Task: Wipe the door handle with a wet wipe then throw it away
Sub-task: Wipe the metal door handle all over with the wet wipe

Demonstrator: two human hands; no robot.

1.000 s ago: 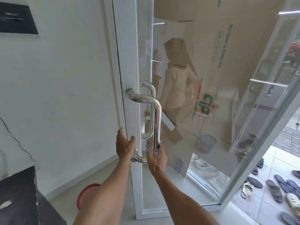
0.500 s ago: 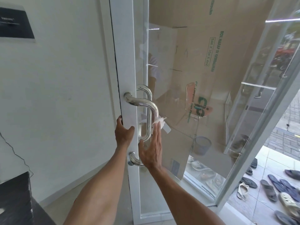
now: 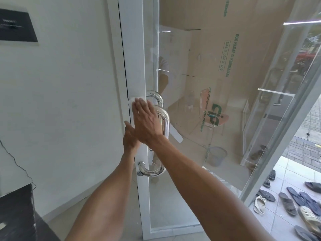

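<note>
A chrome D-shaped door handle (image 3: 165, 129) is fixed to the white frame of a glass door (image 3: 135, 66). My right hand (image 3: 147, 122) lies flat, fingers straight, over the handle's upper mount and presses a white wet wipe (image 3: 132, 100) against the door frame. Only the wipe's top edge shows above the fingertips. My left hand (image 3: 129, 136) holds the door's edge just below, mostly hidden behind my right hand. The handle's lower bend (image 3: 151, 171) is bare.
A white wall (image 3: 69, 101) stands to the left, with a black sign (image 3: 16, 26) high up. A dark counter corner (image 3: 17, 214) sits at the lower left. Cardboard (image 3: 217, 66) shows through the glass. Several sandals (image 3: 295, 200) lie on the tiles outside at the right.
My right hand has risen with the wipe from the handle's lower end, past the bar's middle, to the upper mount and door frame. My left hand slid higher on the door edge.
</note>
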